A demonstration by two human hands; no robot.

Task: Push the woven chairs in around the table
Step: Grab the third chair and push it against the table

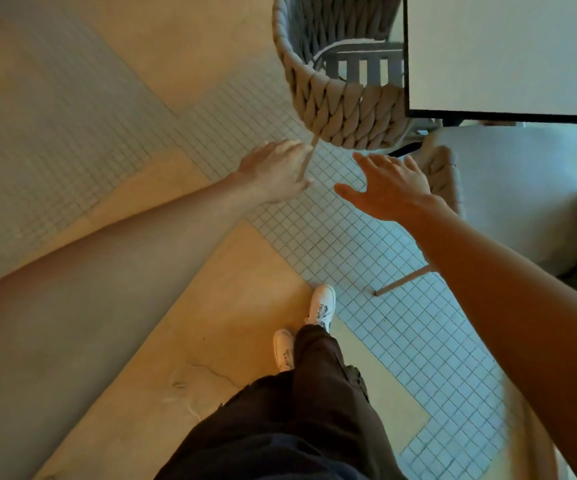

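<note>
A woven chair (340, 98) with a thick braided rope back is seen at twelve o'clock in the head view, its slatted seat tucked partly beneath the white table (508, 53), whose dark-edged corner fills the one-to-two o'clock area. A second chair (508, 202) — pale-cushioned, with a rope-wrapped arm — is found at three o'clock, below the table's near edge, one thin leg planted on the tiles. Both hands are held out just below the braided back, apart from it: the left hand (276, 171) at about eleven o'clock from the frame's centre, fingers loosely spread, overlapping a slim chair leg in the picture, though contact cannot be told; the right hand (389, 187) at one o'clock, palm down and fingers splayed, nothing grasped. Neither hand is closed on anything. The floor (349, 244) is laid in small white mosaic tiles crossed by smooth tan bands. At six o'clock, dark trousers (300, 410) and white sneakers (321, 304) are seen.
</note>
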